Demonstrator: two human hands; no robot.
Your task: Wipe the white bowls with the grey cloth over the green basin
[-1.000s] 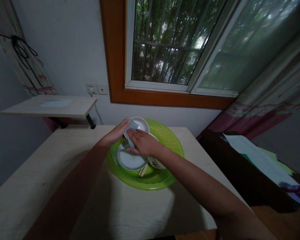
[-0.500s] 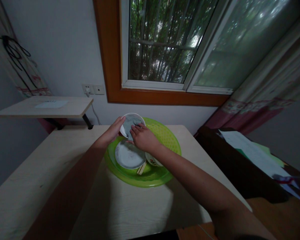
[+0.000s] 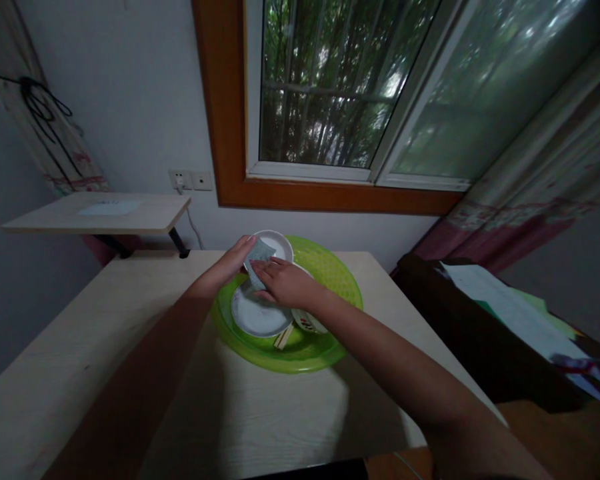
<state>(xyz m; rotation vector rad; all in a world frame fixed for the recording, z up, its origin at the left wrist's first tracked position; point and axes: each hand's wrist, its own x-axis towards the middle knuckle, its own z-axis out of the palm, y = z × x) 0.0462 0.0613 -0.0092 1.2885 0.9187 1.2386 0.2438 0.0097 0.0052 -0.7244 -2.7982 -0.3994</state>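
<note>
My left hand (image 3: 234,258) grips the left edge of a small white dish (image 3: 283,245), its thumb over the rim. My right hand (image 3: 293,285) presses a grey-green cloth (image 3: 261,251) against the dish's left side, fingers closed over the cloth. Below them a white plate (image 3: 260,318) lies in a round green plastic basin (image 3: 285,364). Beside that plate are light wooden chopsticks (image 3: 283,338) and a bowl with a dark and red pattern (image 3: 310,324), partly hidden under my right wrist.
The basin stands on a pale wooden table (image 3: 290,413). At the back left is a small raised shelf (image 3: 155,213) with a paper on it. A window (image 3: 340,100) is behind, and papers (image 3: 500,307) lie on a dark surface at right.
The cloth, spread across the dish's inside before, is now bunched at its left side. My right hand has moved slightly left and down, baring more of the white inside.
</note>
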